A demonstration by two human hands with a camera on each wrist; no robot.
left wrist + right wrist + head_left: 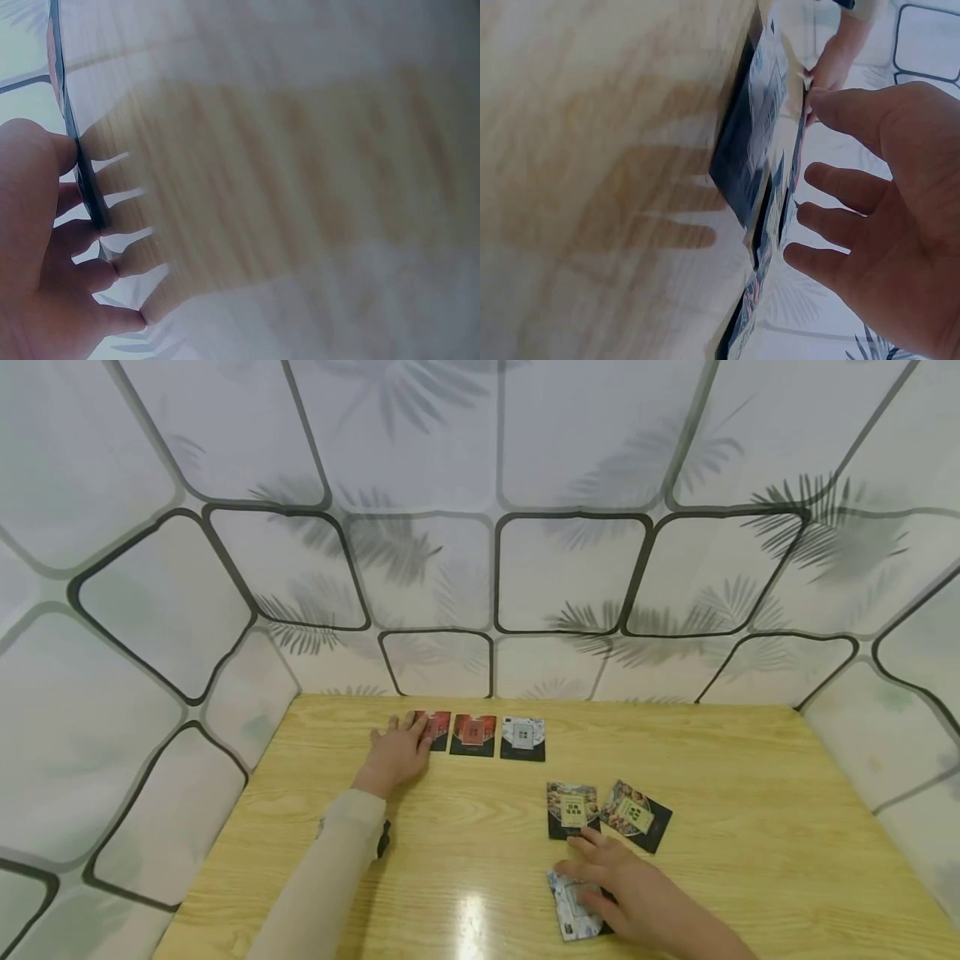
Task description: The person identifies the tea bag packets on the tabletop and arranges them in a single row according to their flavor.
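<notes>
At the far left of the table, my left hand (397,753) rests its spread fingertips on and beside a red-and-black flat square packet (438,732), covering its left part. In the left wrist view, those fingers (124,319) touch the table at the packet's dark edge (90,191). My right hand (626,885), fingers parted and relaxed, hovers over a white-and-blue flat packet (572,912) near the front. It partly hides that packet in the head view. The right wrist view shows a gap between the fingers (832,225) and the packet (754,127).
A second red packet (472,736) and a white-and-black one (522,739) continue the back row. Two food-patterned packets, one straight (572,806) and one tilted (636,816), lie just beyond my right hand. Patterned fabric walls (570,577) enclose the wooden table (750,793).
</notes>
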